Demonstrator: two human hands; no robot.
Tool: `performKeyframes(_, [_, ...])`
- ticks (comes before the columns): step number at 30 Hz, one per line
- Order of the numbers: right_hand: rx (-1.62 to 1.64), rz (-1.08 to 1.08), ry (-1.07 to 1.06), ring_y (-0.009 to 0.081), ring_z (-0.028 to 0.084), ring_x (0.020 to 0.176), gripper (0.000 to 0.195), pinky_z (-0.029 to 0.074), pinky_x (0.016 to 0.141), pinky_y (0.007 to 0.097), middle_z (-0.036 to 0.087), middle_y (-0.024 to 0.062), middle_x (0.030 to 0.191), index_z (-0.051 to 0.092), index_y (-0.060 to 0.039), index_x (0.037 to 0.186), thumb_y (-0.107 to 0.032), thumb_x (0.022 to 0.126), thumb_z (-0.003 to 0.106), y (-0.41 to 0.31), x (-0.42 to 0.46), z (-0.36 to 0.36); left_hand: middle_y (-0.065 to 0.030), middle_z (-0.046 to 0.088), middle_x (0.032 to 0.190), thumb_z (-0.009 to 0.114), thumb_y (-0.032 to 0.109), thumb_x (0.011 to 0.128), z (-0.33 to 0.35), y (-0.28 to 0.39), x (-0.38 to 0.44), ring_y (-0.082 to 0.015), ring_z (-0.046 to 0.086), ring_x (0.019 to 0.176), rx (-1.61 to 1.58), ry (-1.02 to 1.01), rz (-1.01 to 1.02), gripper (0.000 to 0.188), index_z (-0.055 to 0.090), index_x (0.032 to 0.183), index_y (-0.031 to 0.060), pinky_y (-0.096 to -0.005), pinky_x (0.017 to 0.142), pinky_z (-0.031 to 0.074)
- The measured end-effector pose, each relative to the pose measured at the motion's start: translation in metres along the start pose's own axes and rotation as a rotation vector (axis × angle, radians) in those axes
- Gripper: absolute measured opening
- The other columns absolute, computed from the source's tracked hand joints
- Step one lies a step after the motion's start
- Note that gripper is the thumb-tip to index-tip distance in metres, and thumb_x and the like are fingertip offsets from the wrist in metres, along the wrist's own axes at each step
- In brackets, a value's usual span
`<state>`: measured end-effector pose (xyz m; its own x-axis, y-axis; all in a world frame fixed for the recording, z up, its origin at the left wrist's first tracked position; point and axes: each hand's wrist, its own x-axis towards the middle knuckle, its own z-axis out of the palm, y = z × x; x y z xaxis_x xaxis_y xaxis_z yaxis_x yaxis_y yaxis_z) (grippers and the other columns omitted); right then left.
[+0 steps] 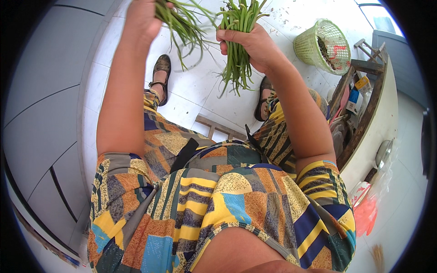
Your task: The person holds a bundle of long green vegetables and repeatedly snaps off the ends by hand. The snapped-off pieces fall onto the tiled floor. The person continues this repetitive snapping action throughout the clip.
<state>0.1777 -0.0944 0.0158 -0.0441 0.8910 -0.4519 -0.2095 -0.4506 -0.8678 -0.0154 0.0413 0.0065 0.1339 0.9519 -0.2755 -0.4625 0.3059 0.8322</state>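
My left hand is at the top left, partly cut off by the picture's upper edge. It grips loose, thin green stalks whose ends fan out and droop to the right. My right hand is closed around a thicker bunch of long green vegetable stalks. This bunch hangs nearly upright, with its bunched ends above my thumb and thinner tips dangling below my fist. A few stalks from the left hand reach close to the right-hand bunch. Both hands are held over the tiled floor, between and beyond my shoes.
A lined green plastic basket with plant scraps stands at the upper right. Beside my right leg is a wooden table with packets inside its open shelf. A wooden stool bar shows below me. Grey cabinets line the left. Scraps dot the floor.
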Motion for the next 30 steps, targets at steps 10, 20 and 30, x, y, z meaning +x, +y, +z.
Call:
performKeyframes(10, [0.081, -0.103, 0.250, 0.0146, 0.064, 0.073, 0.017, 0.055, 0.066, 0.0288, 0.063, 0.0064, 0.084, 0.062, 0.0009, 0.097, -0.012, 0.087, 0.067, -0.002, 0.004, -0.022, -0.0154, 0.062, 0.081, 0.062, 0.000, 0.084, -0.087, 0.062, 0.044, -0.0275, 0.061, 0.076, -0.337, 0.311, 0.378, 0.010, 0.053, 0.088, -0.0020, -0.0335, 0.059, 0.048])
performKeyframes(20, [0.113, -0.112, 0.171, 0.0169, 0.065, 0.078, 0.022, 0.056, 0.069, 0.0285, 0.064, 0.0069, 0.087, 0.062, 0.0001, 0.101, -0.011, 0.084, 0.071, -0.004, 0.003, 0.002, -0.0048, 0.060, 0.072, 0.072, 0.022, 0.082, 0.013, -0.010, -0.036, -0.0153, 0.055, 0.061, 0.501, -0.081, -0.089, 0.024, 0.064, 0.091, 0.0016, -0.0275, 0.054, 0.044])
performKeyframes(30, [0.083, -0.036, 0.089, 0.0165, 0.066, 0.077, 0.024, 0.057, 0.069, 0.0283, 0.069, 0.0112, 0.091, 0.063, 0.0015, 0.106, -0.007, 0.085, 0.069, 0.002, 0.008, 0.006, 0.0001, 0.067, 0.081, 0.078, 0.025, 0.078, 0.015, -0.040, -0.043, -0.0073, 0.058, 0.067, 0.440, -0.462, -0.221, 0.025, 0.069, 0.094, 0.0071, -0.0226, 0.058, 0.042])
